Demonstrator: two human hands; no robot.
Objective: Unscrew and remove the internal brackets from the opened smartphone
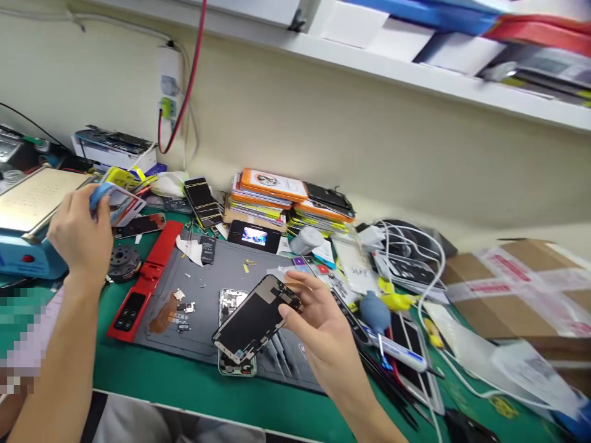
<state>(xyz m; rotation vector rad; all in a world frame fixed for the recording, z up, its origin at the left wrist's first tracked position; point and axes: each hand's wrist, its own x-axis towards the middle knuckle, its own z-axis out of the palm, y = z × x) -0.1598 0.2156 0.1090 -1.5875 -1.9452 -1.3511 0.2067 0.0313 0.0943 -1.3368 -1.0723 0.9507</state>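
In my right hand [318, 314] is a phone screen [258, 317], gripped by its upper right edge between thumb and fingers. It is tilted, with its dark back, metal plate and flex parts facing me. An opened phone body [237, 365] lies on the grey mat below, partly covered by the screen. My left hand [85, 231] is raised at the left, its fingers closed on a flat blue-and-white packet [127, 208]. A blue heating plate machine [28, 255] stands beside that hand. Several thin screwdrivers [279, 354] lie under the right hand, near the phone body.
A red tool [148, 277] lies along the left of the grey repair mat [203, 326], with small phone parts nearby. Stacked boxes [272, 191] stand against the wall. At right are a blue air blower [375, 312], white cables and a cardboard box [517, 289].
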